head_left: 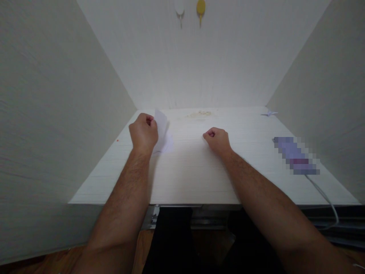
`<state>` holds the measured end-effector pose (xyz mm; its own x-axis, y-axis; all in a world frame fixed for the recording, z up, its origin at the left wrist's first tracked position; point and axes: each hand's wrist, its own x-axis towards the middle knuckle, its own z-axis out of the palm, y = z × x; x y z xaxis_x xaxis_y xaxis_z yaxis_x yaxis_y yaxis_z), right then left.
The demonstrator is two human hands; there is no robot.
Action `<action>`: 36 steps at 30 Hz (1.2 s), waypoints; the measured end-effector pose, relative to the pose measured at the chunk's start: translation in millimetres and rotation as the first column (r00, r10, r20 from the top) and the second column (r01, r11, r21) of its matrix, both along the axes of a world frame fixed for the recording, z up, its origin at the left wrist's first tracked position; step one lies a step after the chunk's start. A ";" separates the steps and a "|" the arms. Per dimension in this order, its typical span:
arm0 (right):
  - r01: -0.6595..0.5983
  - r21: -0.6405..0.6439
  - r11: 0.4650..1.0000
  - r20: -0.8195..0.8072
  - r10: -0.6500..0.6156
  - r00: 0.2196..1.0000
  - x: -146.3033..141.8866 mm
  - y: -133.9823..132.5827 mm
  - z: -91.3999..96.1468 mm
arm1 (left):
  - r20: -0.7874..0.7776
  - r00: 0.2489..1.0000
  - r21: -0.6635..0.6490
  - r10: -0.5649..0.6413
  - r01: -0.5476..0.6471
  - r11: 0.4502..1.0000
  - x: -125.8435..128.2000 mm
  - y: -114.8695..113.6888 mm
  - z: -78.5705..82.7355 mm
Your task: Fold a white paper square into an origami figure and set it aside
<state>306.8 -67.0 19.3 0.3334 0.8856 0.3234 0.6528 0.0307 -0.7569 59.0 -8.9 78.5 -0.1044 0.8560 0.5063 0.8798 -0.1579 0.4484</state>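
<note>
My left hand is raised a little above the left side of the white desk, its fingers closed on the edge of a thin white paper. The paper stands up beside the fingers, and its lower part is partly hidden behind my hand. More white paper lies on the desk just right of my left hand; I cannot tell whether it is the same piece. My right hand is curled closed just over the middle of the desk, apart from the paper, with nothing showing in its fingers.
The white desk sits between side walls and a back wall with a white hook and a yellow hook. A blurred-out, phone-like object with a white cable lies at right. A small paper scrap is behind it.
</note>
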 end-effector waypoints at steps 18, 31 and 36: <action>-0.091 -0.019 0.996 -0.189 0.086 0.978 -1.0 1.4 -0.4 | 0.873 0.435 0.051 -0.219 0.365 0.930 14.0 12.4 -16.3; -0.251 0.157 0.955 -0.738 0.283 0.612 20.0 3.6 35.3 | 0.974 0.186 -0.014 -0.131 0.623 0.782 92.8 -20.1 -24.7; -0.260 0.151 0.954 -0.705 0.288 0.648 42.1 1.8 36.7 | 0.996 0.088 -0.051 -0.004 0.608 0.793 118.3 -19.3 -26.9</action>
